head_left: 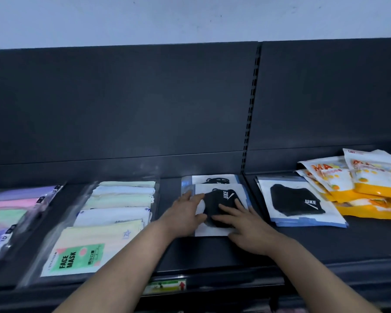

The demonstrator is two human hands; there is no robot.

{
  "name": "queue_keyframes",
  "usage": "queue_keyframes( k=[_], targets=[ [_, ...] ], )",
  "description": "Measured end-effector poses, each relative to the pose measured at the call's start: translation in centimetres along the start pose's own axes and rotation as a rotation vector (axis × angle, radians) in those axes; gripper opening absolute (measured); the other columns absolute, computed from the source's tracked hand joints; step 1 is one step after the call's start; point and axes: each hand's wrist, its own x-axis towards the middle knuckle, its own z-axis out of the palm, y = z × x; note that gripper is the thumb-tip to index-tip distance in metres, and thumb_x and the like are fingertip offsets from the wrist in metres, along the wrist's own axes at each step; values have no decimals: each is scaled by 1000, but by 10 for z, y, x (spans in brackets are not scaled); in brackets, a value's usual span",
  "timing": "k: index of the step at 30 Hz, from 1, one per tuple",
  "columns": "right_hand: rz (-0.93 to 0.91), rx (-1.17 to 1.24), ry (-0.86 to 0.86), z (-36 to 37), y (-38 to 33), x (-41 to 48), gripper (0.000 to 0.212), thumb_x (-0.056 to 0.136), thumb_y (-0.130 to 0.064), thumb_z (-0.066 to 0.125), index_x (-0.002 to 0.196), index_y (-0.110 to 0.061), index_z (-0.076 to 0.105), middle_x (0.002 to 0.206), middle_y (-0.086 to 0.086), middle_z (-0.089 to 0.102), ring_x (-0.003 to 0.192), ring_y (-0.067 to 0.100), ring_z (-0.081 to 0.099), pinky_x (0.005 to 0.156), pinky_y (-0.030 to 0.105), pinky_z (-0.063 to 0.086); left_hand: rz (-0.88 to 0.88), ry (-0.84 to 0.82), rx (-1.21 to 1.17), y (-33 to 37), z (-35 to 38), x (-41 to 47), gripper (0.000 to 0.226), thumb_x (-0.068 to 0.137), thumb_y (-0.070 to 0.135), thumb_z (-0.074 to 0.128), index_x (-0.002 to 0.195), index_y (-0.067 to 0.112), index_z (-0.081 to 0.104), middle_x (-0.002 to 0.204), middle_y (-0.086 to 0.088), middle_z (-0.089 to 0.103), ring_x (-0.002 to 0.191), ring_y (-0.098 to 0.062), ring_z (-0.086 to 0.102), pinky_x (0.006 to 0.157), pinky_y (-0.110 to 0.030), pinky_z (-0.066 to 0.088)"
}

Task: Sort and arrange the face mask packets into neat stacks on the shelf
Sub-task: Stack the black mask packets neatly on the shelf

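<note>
A black-mask packet (pixel 221 201) lies on a small stack at the shelf's middle, with another black-mask packet (pixel 215 179) peeking out behind it. My left hand (pixel 185 212) rests flat on the top packet's left side, fingers spread. My right hand (pixel 246 224) lies flat on its right and lower part, fingers spread over the mask. Neither hand grips the packet. To the right sits a second stack of black-mask packets (pixel 298 203). Orange and white packets (pixel 357 184) lie in a loose pile at the far right.
Pastel mask packets (pixel 113 213) with a green FACE MASK label lie overlapped left of centre. Purple, pink and green packets (pixel 7 211) fill the far left. The dark shelf (pixel 212 256) has a back panel (pixel 145 109), a slotted upright (pixel 248 123) and a price tag (pixel 165 286) on its front edge.
</note>
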Motion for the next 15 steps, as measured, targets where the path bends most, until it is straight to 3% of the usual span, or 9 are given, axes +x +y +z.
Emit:
queue_keyframes(
  k=[5, 11, 15],
  targets=[
    [10, 26, 20, 0, -9, 11, 77, 80, -1, 41, 142, -45, 31, 158, -17, 11, 147, 13, -9, 119, 47, -6, -50, 3, -11, -3, 5, 6, 61, 94, 35, 51, 148, 24, 24, 157, -11, 16, 135, -35, 36, 109, -42, 35],
    [64, 40, 56, -1, -11, 19, 77, 78, 1, 38, 140, -44, 34, 158, -17, 12, 147, 11, -6, 119, 45, -6, 31, -41, 156, -13, 3, 6, 46, 95, 28, 46, 140, 19, 40, 147, -8, 34, 129, -32, 36, 105, -42, 37],
    [57, 87, 128, -1, -4, 8, 64, 86, -8, 45, 140, -43, 36, 157, -17, 13, 146, 6, -4, 119, 43, -4, 36, -23, 177, -11, -1, 11, 41, 95, 27, 46, 135, 17, 45, 142, -7, 42, 127, -30, 40, 102, -41, 40]
  ],
)
